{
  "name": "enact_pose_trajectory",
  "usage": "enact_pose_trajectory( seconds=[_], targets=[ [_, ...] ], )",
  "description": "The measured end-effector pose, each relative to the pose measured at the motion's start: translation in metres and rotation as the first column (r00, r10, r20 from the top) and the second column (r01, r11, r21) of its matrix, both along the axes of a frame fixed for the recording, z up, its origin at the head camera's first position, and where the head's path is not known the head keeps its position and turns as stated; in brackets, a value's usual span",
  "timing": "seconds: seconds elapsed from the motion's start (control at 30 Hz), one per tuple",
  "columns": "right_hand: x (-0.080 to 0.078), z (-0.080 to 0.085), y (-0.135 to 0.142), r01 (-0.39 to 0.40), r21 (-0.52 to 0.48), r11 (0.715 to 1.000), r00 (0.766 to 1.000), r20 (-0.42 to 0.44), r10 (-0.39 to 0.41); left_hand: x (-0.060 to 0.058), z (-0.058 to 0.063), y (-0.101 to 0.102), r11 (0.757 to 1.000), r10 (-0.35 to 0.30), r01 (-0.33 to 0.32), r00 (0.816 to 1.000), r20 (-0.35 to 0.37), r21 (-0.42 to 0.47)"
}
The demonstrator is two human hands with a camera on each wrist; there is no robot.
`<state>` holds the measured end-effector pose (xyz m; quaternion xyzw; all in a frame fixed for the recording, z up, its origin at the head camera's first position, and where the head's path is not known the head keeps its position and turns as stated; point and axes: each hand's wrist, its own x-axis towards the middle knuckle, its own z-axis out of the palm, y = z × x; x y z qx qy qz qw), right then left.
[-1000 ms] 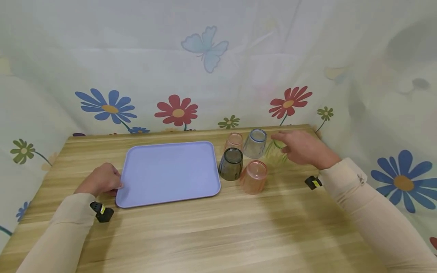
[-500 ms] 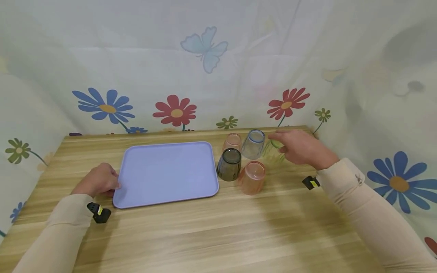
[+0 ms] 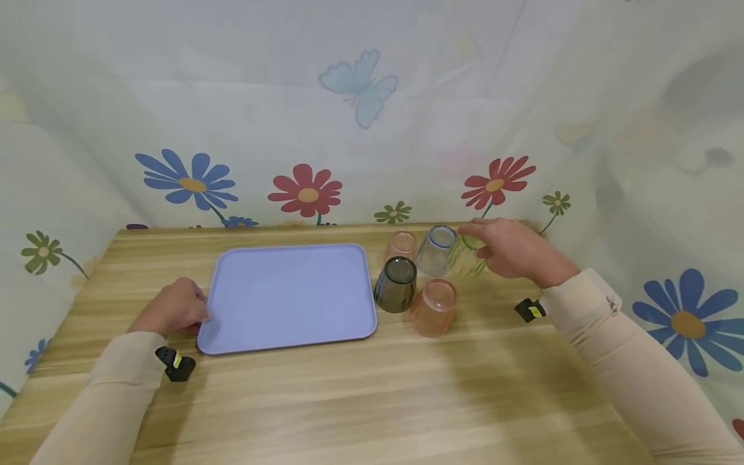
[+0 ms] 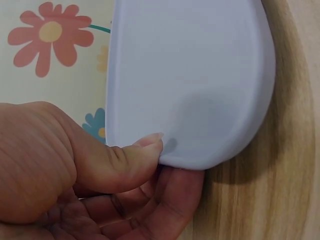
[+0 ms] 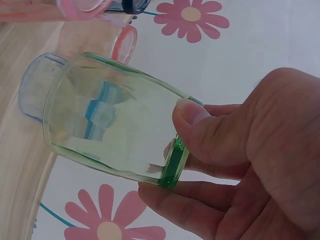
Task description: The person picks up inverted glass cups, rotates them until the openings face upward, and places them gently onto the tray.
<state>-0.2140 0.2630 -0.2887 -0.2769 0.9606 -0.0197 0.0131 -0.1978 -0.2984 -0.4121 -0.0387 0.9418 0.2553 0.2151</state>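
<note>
My left hand (image 3: 174, 307) pinches the lower left edge of a lavender tray (image 3: 290, 294), thumb on top and fingers underneath. In the left wrist view the thumb (image 4: 137, 157) lies over the tray's rim (image 4: 185, 162). My right hand (image 3: 514, 250) grips a green-tinted glass (image 3: 465, 258) by its thick base from above. In the right wrist view this upside-down glass (image 5: 115, 120) has its base between thumb and fingers, mouth toward the table. Just left of it stands a clear blue-tinted glass (image 3: 436, 252), also upside down.
Upside-down between tray and green glass are a dark grey glass (image 3: 396, 285), an orange-pink glass (image 3: 434, 309) in front and a pink glass (image 3: 401, 245) behind. The wooden table (image 3: 360, 407) ends at a flowered backdrop (image 3: 261, 116) behind and at the sides.
My right hand and the green glass have shifted slightly toward the blue-tinted glass, and more of the green glass shows. The left hand keeps its pinch on the tray; the head view sways a little.
</note>
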Motion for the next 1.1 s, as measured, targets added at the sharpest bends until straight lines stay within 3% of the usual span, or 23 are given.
enact_pose_trajectory(
  seconds=[0.3, 0.6, 1.1],
  targets=[
    [-0.005, 0.004, -0.010, -0.051, -0.009, 0.999, 0.998, -0.028, 0.051, -0.001, -0.001, -0.001, 1.000, 0.016, -0.015, 1.000, 0.013, -0.017],
    [-0.006, 0.004, -0.014, -0.024, 0.001, 1.000, 1.000, 0.014, 0.024, 0.000, -0.002, -0.004, 1.000, 0.019, -0.018, 0.999, 0.027, -0.018],
    [-0.011, 0.000, -0.020, -0.046, -0.023, 0.999, 0.999, 0.018, 0.046, -0.003, -0.004, 0.000, 1.000, 0.026, -0.026, 0.998, 0.049, 0.013]
  ],
)
